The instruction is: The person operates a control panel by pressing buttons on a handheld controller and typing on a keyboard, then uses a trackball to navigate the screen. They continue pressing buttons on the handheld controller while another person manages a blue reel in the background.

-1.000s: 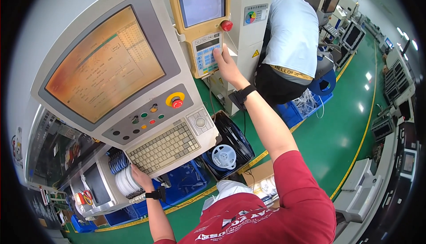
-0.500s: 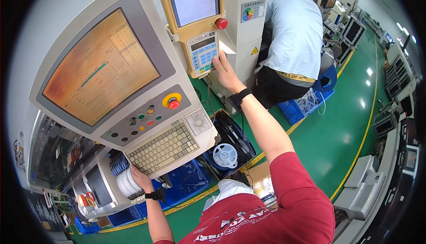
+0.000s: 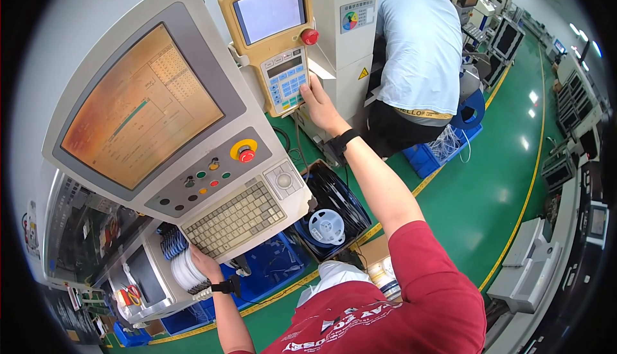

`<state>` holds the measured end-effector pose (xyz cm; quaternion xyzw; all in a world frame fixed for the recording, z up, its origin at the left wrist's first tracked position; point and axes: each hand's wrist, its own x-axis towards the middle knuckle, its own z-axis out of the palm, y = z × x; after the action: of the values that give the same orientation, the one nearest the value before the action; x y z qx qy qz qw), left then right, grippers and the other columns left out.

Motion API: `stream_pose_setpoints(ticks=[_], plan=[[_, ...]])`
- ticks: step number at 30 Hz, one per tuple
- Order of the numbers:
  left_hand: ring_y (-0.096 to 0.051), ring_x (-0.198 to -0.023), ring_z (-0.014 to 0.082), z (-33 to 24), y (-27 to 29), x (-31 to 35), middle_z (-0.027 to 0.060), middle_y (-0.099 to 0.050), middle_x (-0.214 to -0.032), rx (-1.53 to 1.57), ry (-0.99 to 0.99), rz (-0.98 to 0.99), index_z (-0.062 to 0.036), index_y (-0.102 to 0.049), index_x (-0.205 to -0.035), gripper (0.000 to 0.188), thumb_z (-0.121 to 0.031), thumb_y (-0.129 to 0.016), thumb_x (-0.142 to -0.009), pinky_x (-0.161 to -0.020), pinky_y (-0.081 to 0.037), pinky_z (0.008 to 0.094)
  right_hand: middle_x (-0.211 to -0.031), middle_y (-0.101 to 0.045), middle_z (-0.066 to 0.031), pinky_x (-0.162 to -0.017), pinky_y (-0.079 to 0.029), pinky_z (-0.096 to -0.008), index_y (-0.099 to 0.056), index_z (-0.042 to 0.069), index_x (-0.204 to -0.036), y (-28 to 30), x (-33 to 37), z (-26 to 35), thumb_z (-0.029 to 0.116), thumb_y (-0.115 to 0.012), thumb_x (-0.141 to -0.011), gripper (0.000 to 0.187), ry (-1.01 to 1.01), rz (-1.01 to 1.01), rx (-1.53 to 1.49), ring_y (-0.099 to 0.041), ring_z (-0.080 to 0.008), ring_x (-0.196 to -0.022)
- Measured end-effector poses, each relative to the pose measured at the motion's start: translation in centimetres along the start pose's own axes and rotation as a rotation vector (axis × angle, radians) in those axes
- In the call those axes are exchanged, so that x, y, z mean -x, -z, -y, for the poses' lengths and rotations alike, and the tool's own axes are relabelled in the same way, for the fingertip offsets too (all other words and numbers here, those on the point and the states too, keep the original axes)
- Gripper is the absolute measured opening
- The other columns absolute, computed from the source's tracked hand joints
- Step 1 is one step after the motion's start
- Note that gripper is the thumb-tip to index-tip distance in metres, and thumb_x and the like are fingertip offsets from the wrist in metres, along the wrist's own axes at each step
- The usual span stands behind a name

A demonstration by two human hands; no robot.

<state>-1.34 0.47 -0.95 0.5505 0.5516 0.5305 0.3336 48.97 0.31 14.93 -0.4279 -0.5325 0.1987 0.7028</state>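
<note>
Apparently, key entry is in hand: the right hand (image 3: 324,112) has its thumb at the yellow-beige plastic controller (image 3: 275,46) ahead-left, full grip hidden; the left hand (image 3: 204,266), closure unclear, lies beside the cream rectangular keyboard (image 3: 235,219) ahead-right. Pressing calls for exact thumb aim.

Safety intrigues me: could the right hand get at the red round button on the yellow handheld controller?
Probably yes: the right hand is at the keypad of the yellow handheld controller, below the red round button; nothing visible blocks the way.
</note>
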Motion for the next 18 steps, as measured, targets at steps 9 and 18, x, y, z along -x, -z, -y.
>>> stream_pose_setpoints(ticks=[9,18], plan=[[-0.056,-0.102,0.021,0.1,-0.1,0.1,0.0161,-0.061,-0.117,0.02,-0.005,-0.02,0.0122,-0.051,-0.122,0.055,-0.037,-0.032,-0.106,-0.093,-0.041,0.0303,-0.12,-0.052,-0.0082,-0.102,-0.035,-0.0302,-0.035,0.003,-0.136,-0.1,0.0,0.0,0.026,-0.037,-0.106,0.038,0.005,0.01,-0.007,-0.045,-0.0143,-0.114],[-0.055,-0.101,0.0206,-0.9,-0.7,0.4,0.0152,-0.061,-0.115,0.056,-0.004,-0.026,0.0118,-0.052,-0.12,0.054,-0.036,-0.032,-0.106,-0.093,-0.041,0.0305,-0.119,-0.051,-0.0076,-0.102,-0.035,-0.0301,-0.035,0.003,-0.137,0.2,-0.1,-1.0,0.026,-0.037,-0.106,0.039,0.015,0.016,-0.013,-0.045,-0.0139,-0.113]])
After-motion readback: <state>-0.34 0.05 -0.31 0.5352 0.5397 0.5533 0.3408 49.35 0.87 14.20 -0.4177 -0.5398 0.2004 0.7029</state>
